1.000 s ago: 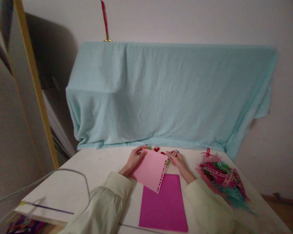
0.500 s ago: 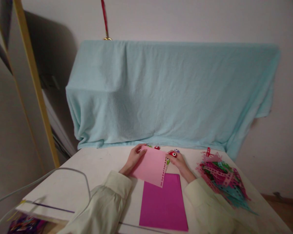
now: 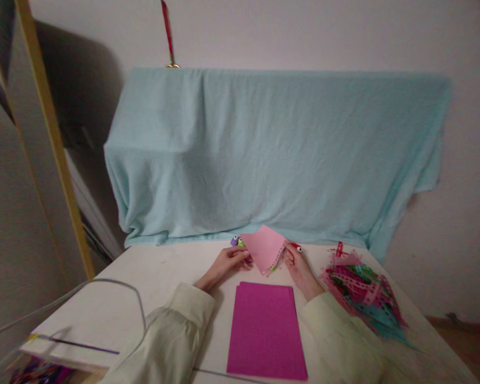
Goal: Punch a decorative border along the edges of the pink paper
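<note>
Above the table's far part, a pink sheet of paper (image 3: 265,246) is held tilted, one corner pointing toward me. A row of small holes runs along its right lower edge. My left hand (image 3: 228,264) has its fingers closed at the sheet's left edge. The right corner is pinched by my right hand (image 3: 300,266). Beside that hand a red thing with a toy eye (image 3: 296,247) partly shows. Small purple (image 3: 234,240) and green (image 3: 240,242) things with similar eyes sit just beyond my left hand. Nearer to me lies a stack of magenta paper (image 3: 266,330).
Punched paper strips in several colours (image 3: 368,293) are heaped on the right of the white table (image 3: 164,266). A light blue cloth (image 3: 284,154) hangs behind. On the left a grey cable (image 3: 138,293) loops above a dark thin stick (image 3: 80,344).
The pink sheet has turned and moved up and right, away from the magenta stack. My left hand has shifted lower along its left side; my right hand still pinches the punched edge.
</note>
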Available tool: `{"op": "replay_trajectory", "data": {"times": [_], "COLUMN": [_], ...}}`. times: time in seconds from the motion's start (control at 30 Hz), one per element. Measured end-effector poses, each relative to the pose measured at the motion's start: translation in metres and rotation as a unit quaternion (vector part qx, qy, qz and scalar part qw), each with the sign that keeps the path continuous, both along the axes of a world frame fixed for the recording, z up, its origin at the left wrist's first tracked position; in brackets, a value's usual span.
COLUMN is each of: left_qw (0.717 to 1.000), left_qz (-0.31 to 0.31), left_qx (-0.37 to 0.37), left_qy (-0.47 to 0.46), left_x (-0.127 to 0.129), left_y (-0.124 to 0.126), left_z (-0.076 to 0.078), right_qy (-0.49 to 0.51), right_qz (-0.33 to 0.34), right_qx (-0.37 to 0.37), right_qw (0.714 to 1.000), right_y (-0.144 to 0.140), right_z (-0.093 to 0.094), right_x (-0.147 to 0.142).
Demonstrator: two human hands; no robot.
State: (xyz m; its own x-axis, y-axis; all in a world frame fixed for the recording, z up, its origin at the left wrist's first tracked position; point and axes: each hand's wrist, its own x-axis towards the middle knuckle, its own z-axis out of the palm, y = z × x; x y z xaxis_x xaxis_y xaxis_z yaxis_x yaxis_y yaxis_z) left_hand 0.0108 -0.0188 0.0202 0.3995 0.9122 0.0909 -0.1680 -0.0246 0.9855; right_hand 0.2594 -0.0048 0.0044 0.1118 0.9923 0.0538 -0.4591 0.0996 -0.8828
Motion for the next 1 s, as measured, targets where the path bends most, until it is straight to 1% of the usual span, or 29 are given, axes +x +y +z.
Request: {"op": "replay_trajectory", "data": {"times": [0.17,0.27,0.4,0.6,0.77,0.9,1.0], "left_qw": [0.998,0.998,0.999,1.000,0.999,0.999,0.999], "left_qz": [-0.011,-0.010,-0.006,-0.018,-0.036,-0.020,-0.019], "left_qx": [0.032,0.029,0.012,-0.018,-0.028,-0.027,-0.036], "left_qy": [0.045,0.053,0.038,0.010,-0.025,-0.015,-0.009], "left_x": [0.0030,0.0031,0.0024,0.0034,0.0034,0.0013,0.0014], "left_y": [0.0008,0.0019,0.0025,0.0008,-0.0004,-0.0015,0.0001], "left_z": [-0.0053,-0.0060,-0.0066,-0.0089,-0.0050,-0.0005,-0.0023], "right_qy": [0.006,0.011,0.019,0.048,0.091,0.115,0.105], "right_qz": [0.018,0.030,0.065,0.132,0.152,0.156,0.165], "right_qx": [0.008,0.005,-0.007,-0.023,-0.027,-0.029,-0.033], "right_qw": [1.000,0.999,0.998,0.990,0.984,0.981,0.980], "right_y": [-0.0001,-0.0006,-0.0015,-0.0015,-0.0036,-0.0052,-0.0070], "right_z": [-0.0017,-0.0011,-0.0004,-0.0027,-0.0034,-0.0042,-0.0034], "right_x": [-0.0023,-0.0044,-0.0067,-0.0058,-0.0067,-0.0083,-0.0091]}}
